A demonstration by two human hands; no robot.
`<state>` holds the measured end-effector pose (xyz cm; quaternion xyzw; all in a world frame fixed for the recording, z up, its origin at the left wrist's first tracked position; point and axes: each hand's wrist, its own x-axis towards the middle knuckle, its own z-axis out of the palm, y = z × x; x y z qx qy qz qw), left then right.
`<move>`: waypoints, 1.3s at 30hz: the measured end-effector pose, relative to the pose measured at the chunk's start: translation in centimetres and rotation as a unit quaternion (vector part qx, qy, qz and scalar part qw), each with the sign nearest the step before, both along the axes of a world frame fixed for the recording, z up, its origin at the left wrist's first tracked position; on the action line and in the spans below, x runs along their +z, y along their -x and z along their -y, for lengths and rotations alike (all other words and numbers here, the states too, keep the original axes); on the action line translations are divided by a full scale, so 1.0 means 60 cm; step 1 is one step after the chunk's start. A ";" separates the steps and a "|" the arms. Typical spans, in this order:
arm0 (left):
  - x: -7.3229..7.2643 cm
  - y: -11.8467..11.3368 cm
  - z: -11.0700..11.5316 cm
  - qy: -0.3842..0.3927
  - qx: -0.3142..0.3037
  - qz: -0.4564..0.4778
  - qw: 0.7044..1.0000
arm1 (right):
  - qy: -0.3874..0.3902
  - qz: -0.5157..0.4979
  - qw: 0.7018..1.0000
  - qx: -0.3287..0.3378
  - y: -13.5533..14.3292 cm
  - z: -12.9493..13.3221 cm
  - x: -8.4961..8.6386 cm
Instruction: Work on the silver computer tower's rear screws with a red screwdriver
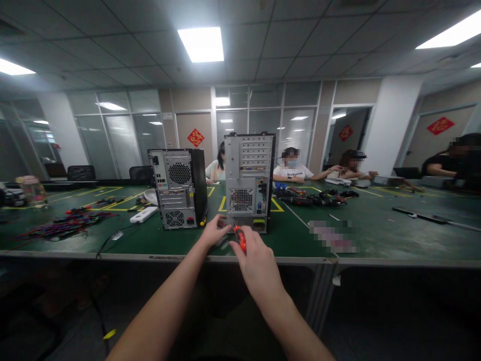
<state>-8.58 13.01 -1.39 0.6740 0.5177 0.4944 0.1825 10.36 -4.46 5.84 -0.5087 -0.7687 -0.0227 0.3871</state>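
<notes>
A grey computer tower [250, 170] stands upright on the green table with its back panel facing me. My right hand [259, 263] is wrapped round the red and black handle of a screwdriver [240, 239]. The screwdriver's shaft points up at the lower left of that back panel; whether its tip sits on a screw is too small to tell. My left hand [216, 230] is at the tower's lower left corner, thumb and fingers apart. I cannot tell if its fingertips touch the case. Left of this tower stands a second, black-sided computer tower [175, 188], its back also towards me.
A white power strip [144, 214] and a tangle of thin cables [71, 223] lie on the left. Black cables [315, 196] are heaped to the right, behind a blurred patch. Several people sit across the green table [293, 235]. Its front edge runs just below my hands.
</notes>
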 end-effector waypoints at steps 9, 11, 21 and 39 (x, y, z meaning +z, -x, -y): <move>-0.001 0.000 0.000 -0.003 -0.002 0.003 1.000 | -0.014 -0.059 0.995 0.074 0.001 0.002 -0.002; 0.001 -0.001 0.002 -0.004 -0.003 0.001 1.000 | -0.018 -0.058 0.996 0.070 0.001 0.001 -0.004; -0.001 0.000 -0.002 -0.012 -0.004 -0.002 1.000 | -0.053 0.057 0.993 0.084 -0.006 0.002 -0.003; 0.006 -0.005 0.004 0.005 -0.003 0.008 1.000 | -0.037 -0.070 0.991 0.104 -0.005 0.001 0.000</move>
